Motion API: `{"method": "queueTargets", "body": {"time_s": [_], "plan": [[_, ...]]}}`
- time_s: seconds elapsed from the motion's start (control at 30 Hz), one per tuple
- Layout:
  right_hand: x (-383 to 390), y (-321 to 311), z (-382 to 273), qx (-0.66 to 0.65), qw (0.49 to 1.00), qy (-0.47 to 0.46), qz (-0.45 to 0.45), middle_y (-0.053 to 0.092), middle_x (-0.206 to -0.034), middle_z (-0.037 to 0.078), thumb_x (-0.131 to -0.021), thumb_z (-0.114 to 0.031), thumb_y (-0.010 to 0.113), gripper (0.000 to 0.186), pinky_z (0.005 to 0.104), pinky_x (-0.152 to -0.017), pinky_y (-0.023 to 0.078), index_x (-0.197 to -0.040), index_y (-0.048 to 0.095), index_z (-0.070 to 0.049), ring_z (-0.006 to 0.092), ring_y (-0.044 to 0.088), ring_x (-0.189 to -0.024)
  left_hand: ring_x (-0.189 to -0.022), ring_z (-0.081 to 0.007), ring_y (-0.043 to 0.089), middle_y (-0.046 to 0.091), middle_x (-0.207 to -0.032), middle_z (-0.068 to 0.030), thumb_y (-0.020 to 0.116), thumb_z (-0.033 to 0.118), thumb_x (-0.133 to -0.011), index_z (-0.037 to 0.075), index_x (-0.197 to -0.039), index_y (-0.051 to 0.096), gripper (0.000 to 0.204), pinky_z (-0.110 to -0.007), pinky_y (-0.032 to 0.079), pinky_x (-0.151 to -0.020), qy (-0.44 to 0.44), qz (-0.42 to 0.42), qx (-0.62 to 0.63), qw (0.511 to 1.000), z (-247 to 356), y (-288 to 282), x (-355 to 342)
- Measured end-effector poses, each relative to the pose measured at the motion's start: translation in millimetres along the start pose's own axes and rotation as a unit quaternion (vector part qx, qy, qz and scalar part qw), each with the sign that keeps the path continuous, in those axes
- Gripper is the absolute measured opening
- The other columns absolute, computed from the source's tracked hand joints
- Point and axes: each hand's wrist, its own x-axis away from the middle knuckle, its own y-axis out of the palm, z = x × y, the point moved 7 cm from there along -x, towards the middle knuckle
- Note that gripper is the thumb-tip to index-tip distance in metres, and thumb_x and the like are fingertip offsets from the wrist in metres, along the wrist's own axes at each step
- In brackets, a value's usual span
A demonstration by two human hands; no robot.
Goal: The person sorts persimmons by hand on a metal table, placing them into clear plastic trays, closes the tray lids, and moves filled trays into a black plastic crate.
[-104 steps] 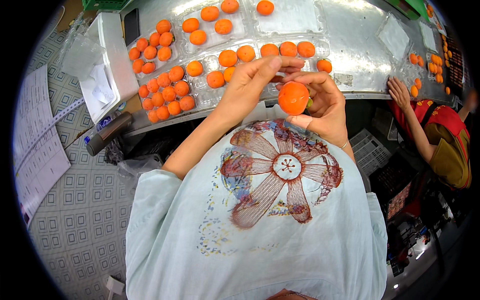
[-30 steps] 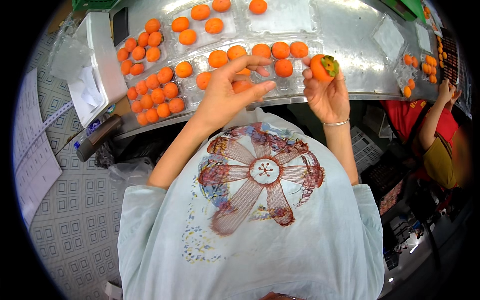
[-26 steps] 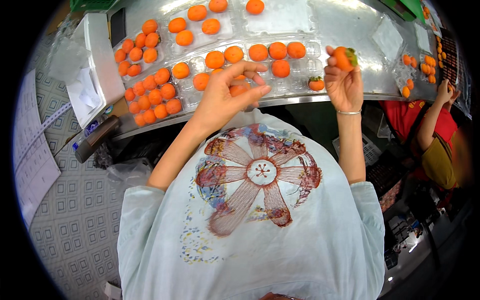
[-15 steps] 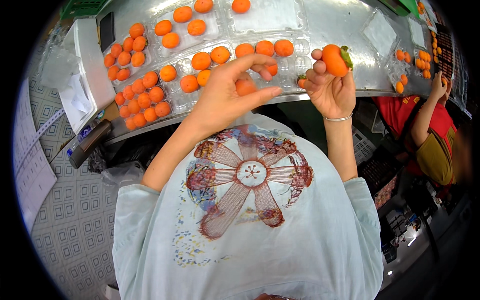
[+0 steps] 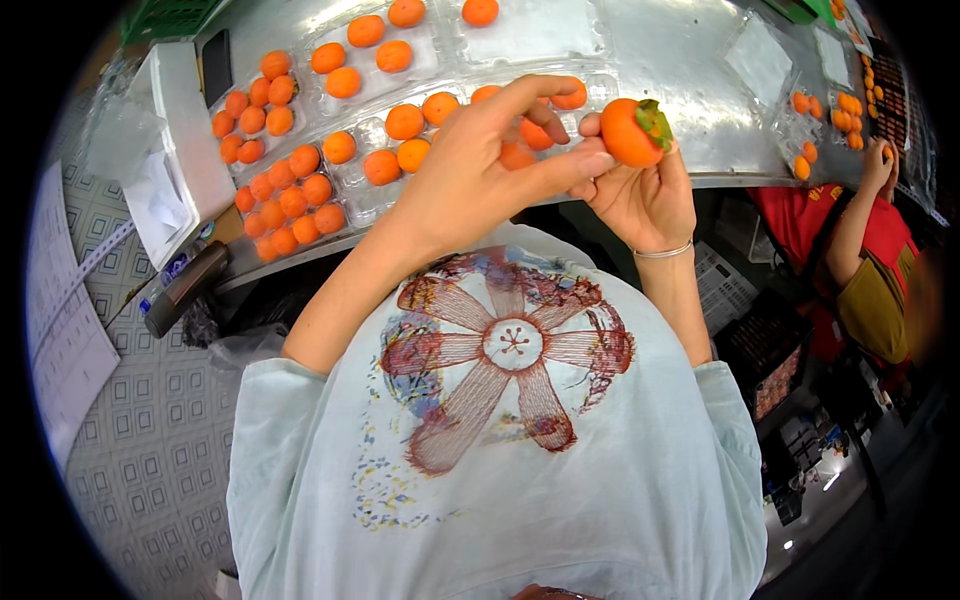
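Note:
My right hand [image 5: 648, 200] holds a persimmon [image 5: 628, 135] above the table's front edge, its green leafy cap turned to the right. Just left of it, my left hand [image 5: 480, 165] is empty, its thumb and fingers apart. The left thumb tip reaches close to the right fingers; whether they touch I cannot tell. Beneath the left hand, a clear plastic tray [image 5: 362, 206] bears several persimmons in its hollows, some partly hidden by that hand. A full tray's persimmons [image 5: 292, 202] sit to the left.
More persimmons [image 5: 365, 31] lie in clear trays farther back on the metal table [image 5: 670, 70]. A dark phone [image 5: 216, 67] and white foam box [image 5: 205, 130] are at left. To the right, a co-worker's hand [image 5: 880, 170] is near other fruit.
My right hand has brought the persimmon left and slightly down. My left hand has shifted right, so the two hands are now closer together.

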Motion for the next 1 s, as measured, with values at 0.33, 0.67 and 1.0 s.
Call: {"method": "queueTargets", "body": {"time_s": [0.33, 0.67, 1.0], "plan": [[-17.7, 3.3, 47.5, 0.162, 0.979, 0.106, 0.059, 0.059, -0.120, 0.019, -0.103, -0.048, 0.024, 0.061, 0.0398, -0.092, 0.049, -0.131, 0.046, 0.001, 0.0292, 0.061, -0.109, -0.065, -0.0117, 0.058, 0.063, -0.089, -0.0085, 0.076, 0.034, -0.081, 0.001, -0.125, 0.056, 0.059, -0.025, 0.045, -0.057, 0.004, -0.010, -0.088, 0.996, -11.9, -39.3, 34.4], [-176.9, -38.8, 145.3, 0.639, 0.743, 0.199, 0.012, 0.065, -0.107, 0.012, -0.088, -0.024, 0.069, 0.042, 0.0324, -0.077, 0.054, -0.119, 0.058, 0.001, 0.0210, 0.065, -0.087, -0.067, -0.0084, 0.059, 0.059, -0.080, -0.0020, 0.062, 0.028, -0.093, 0.001, -0.120, 0.056, 0.039, -0.023, 0.045, -0.055, -0.157, 0.206, 0.090, 0.962, -85.6, -134.8, 162.6], [-265.8, -52.6, 231.3, 0.954, 0.275, 0.113, -0.051, 0.062, -0.107, 0.013, -0.069, -0.022, 0.080, 0.048, 0.0428, -0.078, 0.053, -0.111, 0.061, -0.007, 0.0329, 0.062, -0.094, -0.068, -0.0101, 0.058, 0.064, -0.073, -0.0055, 0.069, 0.020, -0.087, -0.002, -0.117, 0.056, 0.039, -0.027, 0.048, -0.065, -0.146, 0.268, 0.138, 0.942, -139.9, -141.8, 226.7]]}}
